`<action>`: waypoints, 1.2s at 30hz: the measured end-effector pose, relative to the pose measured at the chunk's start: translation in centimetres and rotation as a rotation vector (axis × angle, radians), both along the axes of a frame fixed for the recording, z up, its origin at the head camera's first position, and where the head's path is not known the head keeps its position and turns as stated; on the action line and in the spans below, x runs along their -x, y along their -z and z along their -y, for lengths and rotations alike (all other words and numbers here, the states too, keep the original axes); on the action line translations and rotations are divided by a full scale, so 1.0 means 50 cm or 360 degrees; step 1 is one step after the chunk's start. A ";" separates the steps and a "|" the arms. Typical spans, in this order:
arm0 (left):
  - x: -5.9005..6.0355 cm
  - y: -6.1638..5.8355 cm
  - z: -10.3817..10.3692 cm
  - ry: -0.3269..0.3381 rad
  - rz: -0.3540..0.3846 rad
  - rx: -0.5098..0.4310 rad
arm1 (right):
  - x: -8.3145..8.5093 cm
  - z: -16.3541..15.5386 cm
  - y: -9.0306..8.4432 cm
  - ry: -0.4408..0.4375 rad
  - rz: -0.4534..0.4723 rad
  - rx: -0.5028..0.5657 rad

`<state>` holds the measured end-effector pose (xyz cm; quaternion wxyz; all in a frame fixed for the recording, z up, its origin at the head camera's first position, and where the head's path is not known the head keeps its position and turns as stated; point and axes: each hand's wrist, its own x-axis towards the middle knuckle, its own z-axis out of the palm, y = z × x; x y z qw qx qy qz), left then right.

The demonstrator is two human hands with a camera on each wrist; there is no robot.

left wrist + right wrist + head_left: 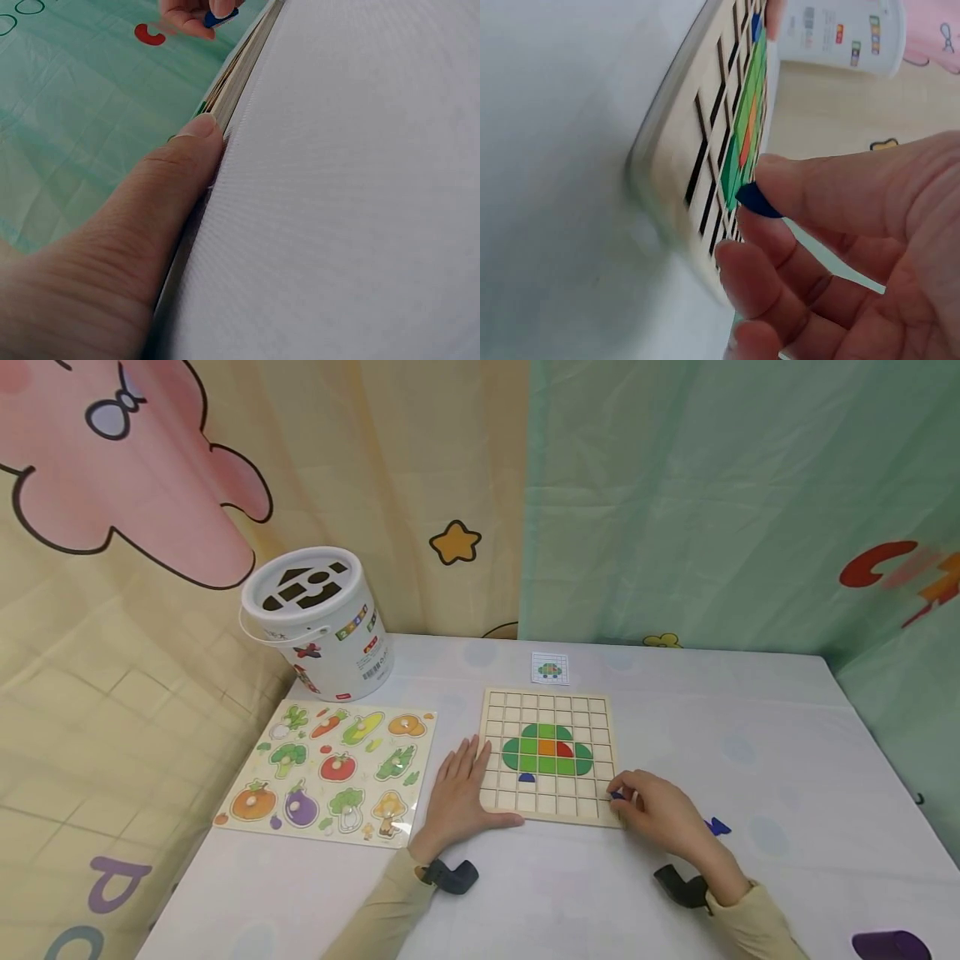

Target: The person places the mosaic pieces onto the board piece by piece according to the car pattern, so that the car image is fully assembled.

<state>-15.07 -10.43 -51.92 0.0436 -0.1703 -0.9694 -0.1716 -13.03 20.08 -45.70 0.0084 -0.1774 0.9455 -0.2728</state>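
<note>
A wooden grid board (577, 803) lies on the table, holding light and dark green pieces (528, 746), an orange square (547, 747) and a red piece (564, 750) in a car shape. Below them sits a blue half-round piece (527, 777). My left hand (459, 789) steadies the board's left side with straight fingers; in the left wrist view its thumb (169, 169) lies along the near edge. At the board's lower right, my right hand (663, 810) pinches another blue piece (756, 201) between thumb and fingers, its full outline partly covered.
A small pattern card (550, 669) lies behind the board. To the left are a vegetable puzzle board (315, 810) and a white lidded bucket (345, 652). Blue pieces (717, 827) lie right of the right hand. A purple object (891, 945) shows at the front right.
</note>
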 end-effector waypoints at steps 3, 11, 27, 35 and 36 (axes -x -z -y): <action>0.000 0.000 0.000 -0.0006 0.0001 0.0013 | 0.009 0.024 -0.005 -0.0036 0.0013 0.0051; 0.001 0.002 -0.001 -0.0018 0.0020 0.0017 | 0.036 0.092 -0.007 -0.0115 0.0032 0.0114; 0.001 0.002 0.001 -0.0015 0.0015 0.0033 | 0.072 0.179 0.017 -0.0184 0.0068 0.0311; 0.003 0.005 0.002 -0.0017 0.0008 0.0041 | 0.085 0.195 0.029 -0.0163 0.0115 0.0307; 0.003 0.006 0.002 -0.0016 0.0004 0.0042 | 0.086 0.196 0.031 -0.0166 0.0115 0.0311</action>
